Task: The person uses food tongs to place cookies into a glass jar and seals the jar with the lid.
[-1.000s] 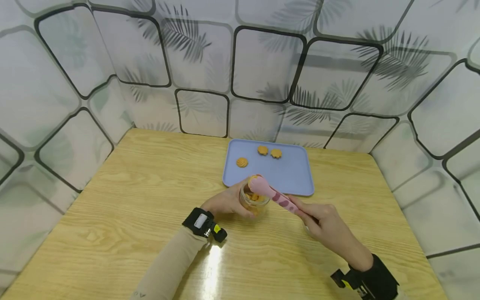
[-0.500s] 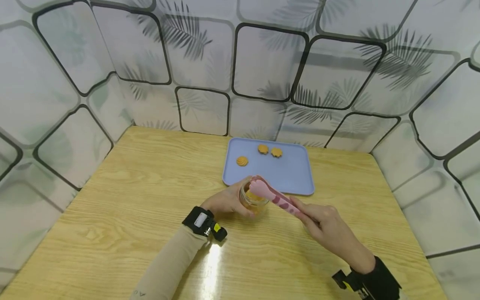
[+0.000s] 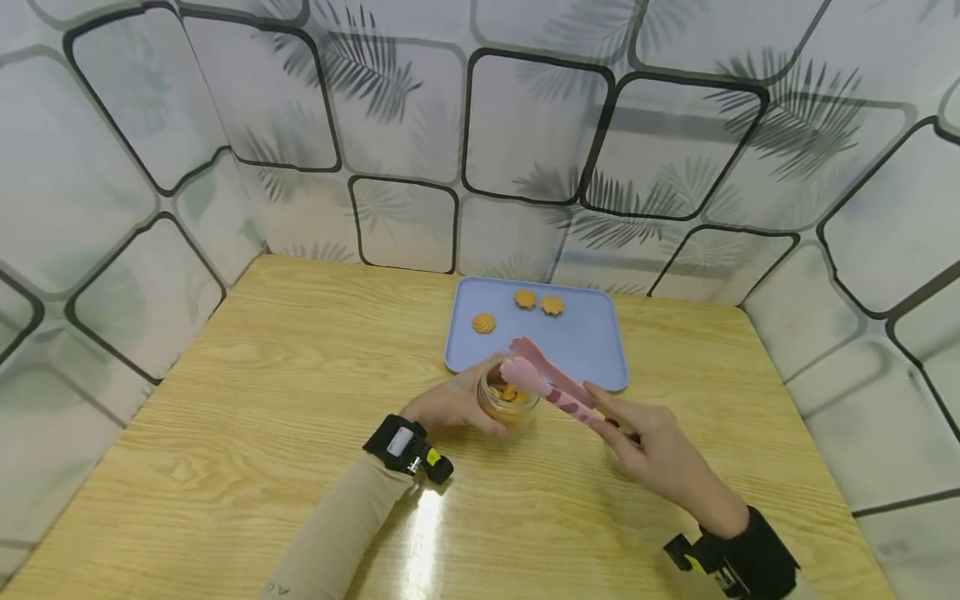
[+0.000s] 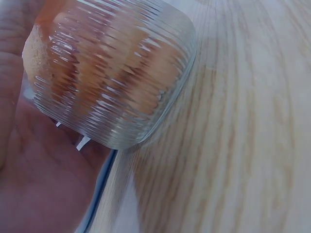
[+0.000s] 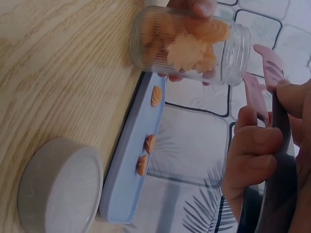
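Observation:
My left hand [image 3: 453,404] grips a ribbed glass jar [image 3: 501,419] by its side, above the wooden table. Several golden cookies [image 5: 187,51] show through the glass in the right wrist view. My right hand [image 3: 656,446] holds pink tongs [image 3: 566,403] with paw-shaped ends and dark handles. The tong tips are spread apart just over the jar's mouth, with nothing between them. Close up in the left wrist view, the jar [image 4: 116,77] leans in the palm, cookies stacked inside.
Behind the jar lies a light-blue tray [image 3: 585,337] bearing a swirled cookie [image 3: 483,323] and two scalloped cookies [image 3: 525,299]. A round whitish lid-like piece [image 5: 63,187] sits on the table [image 3: 300,350] under the right arm. A patterned curtain [image 3: 405,221] encloses the back and sides.
The tongs were closed on a cookie at the jar's mouth; they have let it go into the jar and their tips have spread. The left hand and jar stay put.

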Demonstrator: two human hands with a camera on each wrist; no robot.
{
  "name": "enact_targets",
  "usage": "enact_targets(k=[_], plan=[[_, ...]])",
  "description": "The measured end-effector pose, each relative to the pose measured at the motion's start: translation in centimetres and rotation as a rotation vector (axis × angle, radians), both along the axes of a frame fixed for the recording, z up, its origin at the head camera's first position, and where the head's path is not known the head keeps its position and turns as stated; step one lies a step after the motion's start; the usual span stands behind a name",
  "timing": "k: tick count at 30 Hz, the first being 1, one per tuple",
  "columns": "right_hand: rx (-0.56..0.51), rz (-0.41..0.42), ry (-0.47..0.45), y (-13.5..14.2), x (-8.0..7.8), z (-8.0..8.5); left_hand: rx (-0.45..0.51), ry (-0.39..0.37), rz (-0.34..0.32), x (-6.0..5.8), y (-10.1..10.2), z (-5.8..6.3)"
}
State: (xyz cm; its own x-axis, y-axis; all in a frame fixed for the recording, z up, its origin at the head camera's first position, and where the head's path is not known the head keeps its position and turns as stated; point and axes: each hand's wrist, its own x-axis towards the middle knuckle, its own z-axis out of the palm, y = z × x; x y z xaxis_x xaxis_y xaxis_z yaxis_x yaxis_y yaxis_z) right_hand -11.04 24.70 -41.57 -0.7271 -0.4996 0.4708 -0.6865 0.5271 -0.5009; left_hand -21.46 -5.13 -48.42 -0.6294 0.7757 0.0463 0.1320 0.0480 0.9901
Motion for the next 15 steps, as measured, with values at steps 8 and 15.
enact_targets(k=[8, 15], plan=[[0.036, -0.203, 0.037, 1.6, -3.3, -0.5, 0.015, 0.040, 0.010, -0.1, 0.0, -0.4], [0.254, -0.372, 0.047, 2.9, -7.1, -1.2, 0.032, 0.042, -0.008, -0.2, 0.1, -0.4]])
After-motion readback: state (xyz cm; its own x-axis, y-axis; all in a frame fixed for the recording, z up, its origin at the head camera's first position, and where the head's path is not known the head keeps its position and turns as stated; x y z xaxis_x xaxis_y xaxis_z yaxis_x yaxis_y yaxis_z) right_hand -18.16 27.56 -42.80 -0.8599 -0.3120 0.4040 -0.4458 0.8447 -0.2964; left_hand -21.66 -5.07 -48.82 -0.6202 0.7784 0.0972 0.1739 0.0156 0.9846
